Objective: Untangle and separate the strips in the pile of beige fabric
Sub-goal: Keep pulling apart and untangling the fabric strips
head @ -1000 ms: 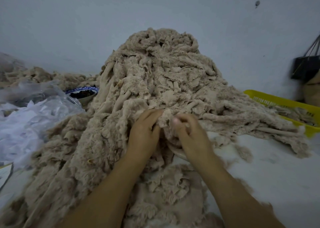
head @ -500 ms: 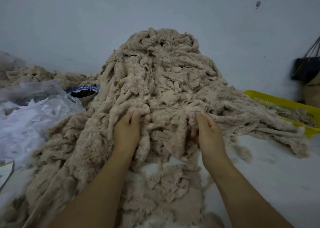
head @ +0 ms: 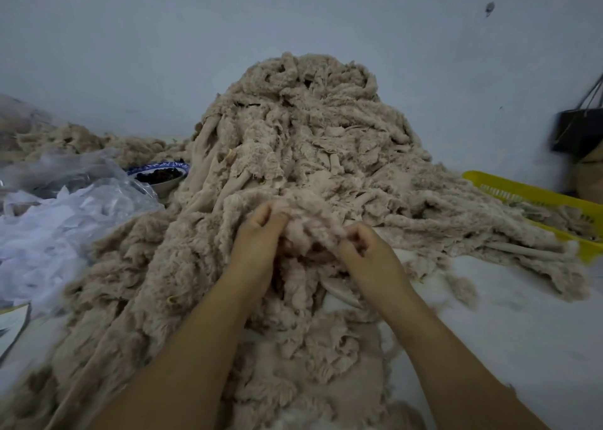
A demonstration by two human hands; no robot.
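Note:
A tall heap of tangled beige fabric strips [head: 310, 129] fills the middle of the head view and spreads toward me and to both sides. At its near slope my left hand [head: 256, 243] grips a fuzzy clump of strips [head: 310, 224] with curled fingers. My right hand [head: 368, 253], close beside it, holds the same clump from the right with its fingers bent into the fabric. A looser mound of strips [head: 313, 358] lies between my forearms. The fingertips of both hands are partly buried in the fabric.
Crumpled clear plastic and white scraps [head: 58, 227] lie at the left. A blue-rimmed bowl [head: 160, 176] with dark contents sits behind them. A yellow plastic basket [head: 535, 198] holds strips at the right, and a dark bag [head: 577, 129] hangs on the wall.
My hands were apart, spread on the pile half a second ago. They have come together at the middle and now clutch one clump of strips, lifted slightly.

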